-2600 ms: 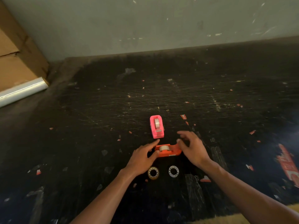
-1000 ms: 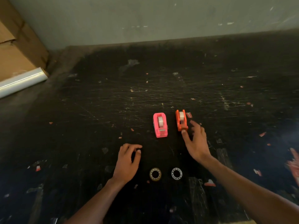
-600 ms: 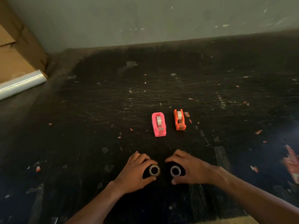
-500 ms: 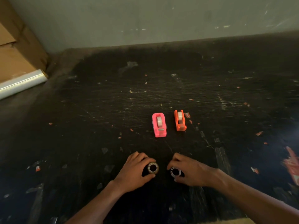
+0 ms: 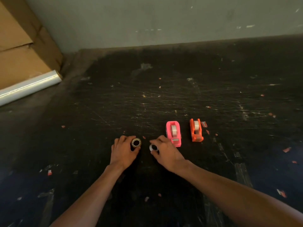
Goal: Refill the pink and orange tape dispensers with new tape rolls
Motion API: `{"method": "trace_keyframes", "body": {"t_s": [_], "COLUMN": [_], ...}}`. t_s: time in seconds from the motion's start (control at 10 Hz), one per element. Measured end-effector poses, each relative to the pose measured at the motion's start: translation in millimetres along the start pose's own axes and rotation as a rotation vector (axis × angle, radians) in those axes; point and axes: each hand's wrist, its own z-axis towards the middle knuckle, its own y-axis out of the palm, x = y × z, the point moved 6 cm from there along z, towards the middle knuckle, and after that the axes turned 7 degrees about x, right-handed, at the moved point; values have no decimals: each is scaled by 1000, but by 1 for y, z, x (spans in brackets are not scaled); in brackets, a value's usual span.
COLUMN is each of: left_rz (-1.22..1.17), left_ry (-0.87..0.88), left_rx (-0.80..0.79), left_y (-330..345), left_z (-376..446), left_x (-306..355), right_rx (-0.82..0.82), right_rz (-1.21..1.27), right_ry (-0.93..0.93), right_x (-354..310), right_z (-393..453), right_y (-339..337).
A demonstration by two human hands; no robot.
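Observation:
The pink tape dispenser (image 5: 173, 135) and the smaller orange tape dispenser (image 5: 196, 130) stand side by side on the black worktop, each with a tape roll in it. Just left of them, my left hand (image 5: 123, 152) grips a brownish ring-shaped tape core (image 5: 136, 142) between fingers and thumb. My right hand (image 5: 165, 152) pinches a white ring-shaped tape core (image 5: 153, 147), partly hidden by my fingers. Both rings are low over the worktop; I cannot tell whether they touch it.
The scratched black worktop (image 5: 164, 99) is littered with small scraps of tape. A cardboard box (image 5: 21, 46) leans at the back left, with a roll of clear film (image 5: 27, 86) lying in front of it. A grey wall (image 5: 164, 18) runs along the back.
Both hands closed on the two rings and carried them left and away from me, level with the front of the dispensers. Earlier, my right hand set the orange dispenser beside the pink one.

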Motion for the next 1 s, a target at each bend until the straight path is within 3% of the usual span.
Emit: {"method": "trace_keyframes", "body": {"t_s": [0.2, 0.7, 1.0], "left_rz": [-7, -2, -187], "left_ry": [-34, -109, -265], "left_rx": [44, 54, 171], "left_y": [-3, 14, 18], "left_z": [16, 19, -18], "left_x": [0, 8, 9], "right_rx": [64, 8, 68], "right_rz": [-32, -142, 86], "right_ry": [43, 201, 247], "right_x": [0, 11, 7], "right_z": [37, 56, 4], "right_y": [4, 14, 14]}}
